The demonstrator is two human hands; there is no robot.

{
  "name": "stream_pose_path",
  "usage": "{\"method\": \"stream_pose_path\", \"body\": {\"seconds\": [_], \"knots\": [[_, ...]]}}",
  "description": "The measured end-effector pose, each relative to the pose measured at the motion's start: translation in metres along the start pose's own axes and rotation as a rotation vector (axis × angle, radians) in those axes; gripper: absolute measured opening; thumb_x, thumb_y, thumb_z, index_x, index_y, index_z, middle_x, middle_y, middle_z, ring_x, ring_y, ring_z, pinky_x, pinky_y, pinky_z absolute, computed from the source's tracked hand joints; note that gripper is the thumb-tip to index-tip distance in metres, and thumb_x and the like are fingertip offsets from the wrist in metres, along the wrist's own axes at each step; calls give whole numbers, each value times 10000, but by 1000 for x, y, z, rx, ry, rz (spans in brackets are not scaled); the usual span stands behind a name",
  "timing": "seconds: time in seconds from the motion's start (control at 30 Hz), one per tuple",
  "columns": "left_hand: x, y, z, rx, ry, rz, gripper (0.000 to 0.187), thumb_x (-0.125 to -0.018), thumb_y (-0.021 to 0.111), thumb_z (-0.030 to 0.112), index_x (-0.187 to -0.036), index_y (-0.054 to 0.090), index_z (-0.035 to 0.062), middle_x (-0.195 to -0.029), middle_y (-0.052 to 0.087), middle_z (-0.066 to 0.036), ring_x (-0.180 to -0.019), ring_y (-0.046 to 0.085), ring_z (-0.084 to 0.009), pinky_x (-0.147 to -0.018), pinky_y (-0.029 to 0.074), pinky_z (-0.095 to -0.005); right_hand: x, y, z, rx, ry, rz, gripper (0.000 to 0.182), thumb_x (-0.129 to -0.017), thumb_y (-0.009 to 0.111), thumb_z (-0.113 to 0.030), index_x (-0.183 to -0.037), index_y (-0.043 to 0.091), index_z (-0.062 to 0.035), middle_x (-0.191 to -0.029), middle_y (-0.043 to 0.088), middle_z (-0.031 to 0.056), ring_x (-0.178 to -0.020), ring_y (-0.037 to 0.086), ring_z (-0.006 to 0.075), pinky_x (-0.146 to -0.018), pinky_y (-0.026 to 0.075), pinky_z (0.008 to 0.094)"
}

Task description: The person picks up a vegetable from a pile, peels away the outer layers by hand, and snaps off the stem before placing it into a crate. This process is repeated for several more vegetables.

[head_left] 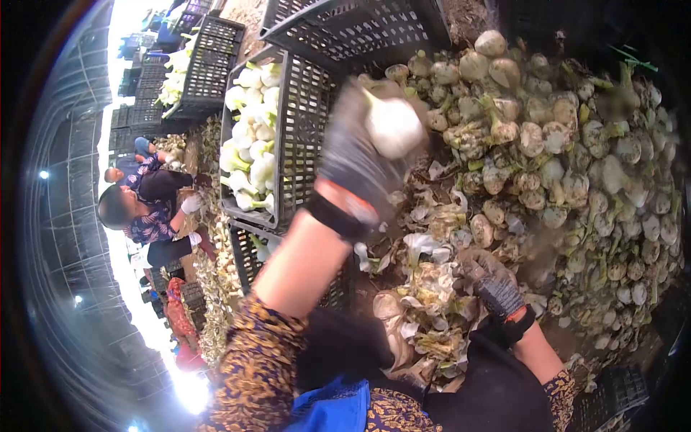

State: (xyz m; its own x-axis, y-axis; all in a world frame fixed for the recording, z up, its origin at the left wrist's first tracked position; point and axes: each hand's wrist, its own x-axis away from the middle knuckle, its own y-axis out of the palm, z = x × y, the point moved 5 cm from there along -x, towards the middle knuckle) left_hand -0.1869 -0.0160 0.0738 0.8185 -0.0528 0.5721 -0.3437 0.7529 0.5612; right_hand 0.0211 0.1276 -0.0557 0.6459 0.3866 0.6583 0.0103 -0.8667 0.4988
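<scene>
Blurred by motion, my left hand (363, 147) in a dark glove holds a clean white garlic bulb (394, 128) beside a black crate (306, 122) of peeled white bulbs (252, 133). Lower right, my right hand (489, 277), gloved in grey, hangs over loose garlic skins (435, 288) near my lap. Its fingers are bent, and whether something lies between them is too small to tell. A big heap of unpeeled, soil-stained garlic (533, 137) spreads in front of and beyond that hand.
Another black crate (360, 32) stands at the top, and a further one (209, 65) holds white garlic. Below the filled crate is a partly hidden crate (248, 252). Two people (147, 209) sit at the left among skins. A crate (619, 392) stands lower right.
</scene>
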Motion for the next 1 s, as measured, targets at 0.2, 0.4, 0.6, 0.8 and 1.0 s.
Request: {"method": "stream_pose_path", "body": {"seconds": [0.2,0.4,0.6,0.8,1.0], "knots": [[-41,26,87,-86,238,-133,415,-860,480,415,-1031,451,38,-1053,509,-160,-922,549,-284,-753,519,-389,0,-3,8,-158,13,-46,260,-887,519,-198,-1092,496,-39,-924,565,39,-810,564,120,-681,489,259],[-161,-108,-24,-1011,442,33,296,-823,595,179,-1091,520,80,-1003,577,-84,-935,558,-203,-789,460,-329,4,-12,-5,79,-146,63,260,-890,515,-219,-1067,532,-29,-898,571,1,-774,535,81,-632,433,208],[-173,-99,-49,-1385,520,185,408,-787,590,239,-1146,518,59,-1099,561,-190,-1012,536,-320,-837,412,-385,9,-12,-15,213,-86,189,245,-888,505,-219,-993,586,-13,-817,599,-4,-739,528,77,-671,435,227],[-159,-91,-34,-1756,475,183,288,-761,597,284,-944,604,61,-939,605,-174,-910,561,-332,-785,430,-416,5,-16,-9,290,-249,140,209,-859,546,-195,-953,585,-12,-852,603,29,-792,550,119,-726,444,266],[-66,-64,-27,-1666,670,4,231,-746,665,178,-883,587,10,-833,630,-121,-766,607,-241,-704,464,-308,2,2,-68,753,-591,215,274,-779,617,-240,-942,591,-20,-839,606,118,-761,581,217,-711,458,309]]}}
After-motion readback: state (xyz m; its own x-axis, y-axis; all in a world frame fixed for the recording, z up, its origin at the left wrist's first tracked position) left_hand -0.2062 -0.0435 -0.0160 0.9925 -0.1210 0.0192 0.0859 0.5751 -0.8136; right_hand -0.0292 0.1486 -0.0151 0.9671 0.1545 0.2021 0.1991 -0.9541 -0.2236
